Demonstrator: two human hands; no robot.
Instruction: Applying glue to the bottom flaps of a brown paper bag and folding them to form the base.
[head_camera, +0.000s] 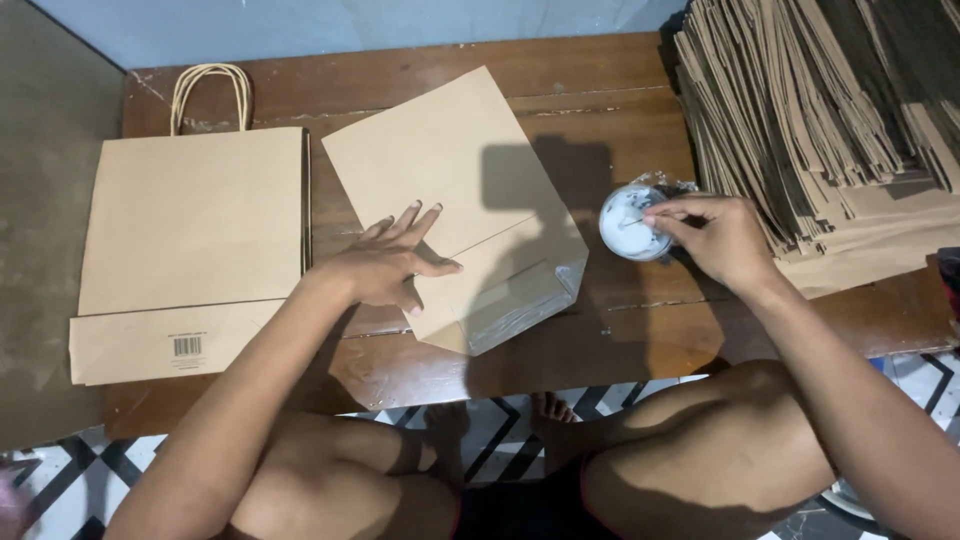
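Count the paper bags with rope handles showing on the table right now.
1: the finished bag lying flat at the table's left end. The unfinished bag under the left hand shows no handles; the stack may hide others.

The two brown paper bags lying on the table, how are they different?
The finished bag at the left has twisted paper handles and a bottom folded shut; the unfinished bag under the left hand has no handles and an open, shiny bottom flap. The finished bag lies straight; the unfinished one lies tilted. Both are flat brown paper.
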